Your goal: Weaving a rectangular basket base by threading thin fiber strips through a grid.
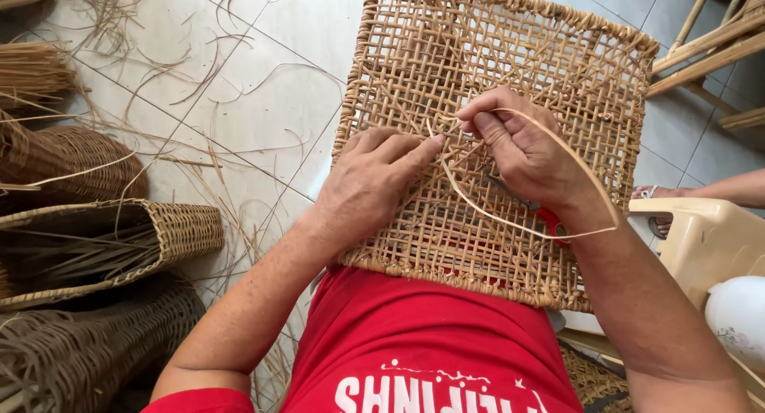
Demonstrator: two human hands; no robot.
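Observation:
A square open-weave rattan panel [446, 54] rests on my lap, tilted away from me. My left hand [370, 182] lies flat on the weave, its index finger pressing on a crossing near the middle. My right hand [522, 146] pinches a thin pale rattan strand [594, 182] between thumb and forefinger just right of that spot. The strand loops out past my right wrist and back into the weave. Something red [551, 222] shows under my right wrist; I cannot tell what it is.
Woven baskets [171, 230] and bundles of rattan strips [32, 70] lie on the tiled floor at left, with loose strands [231, 150] scattered about. A beige plastic chair [709, 238] and another person's leg and foot [717, 188] are at right. Wooden furniture legs [709, 50] stand at upper right.

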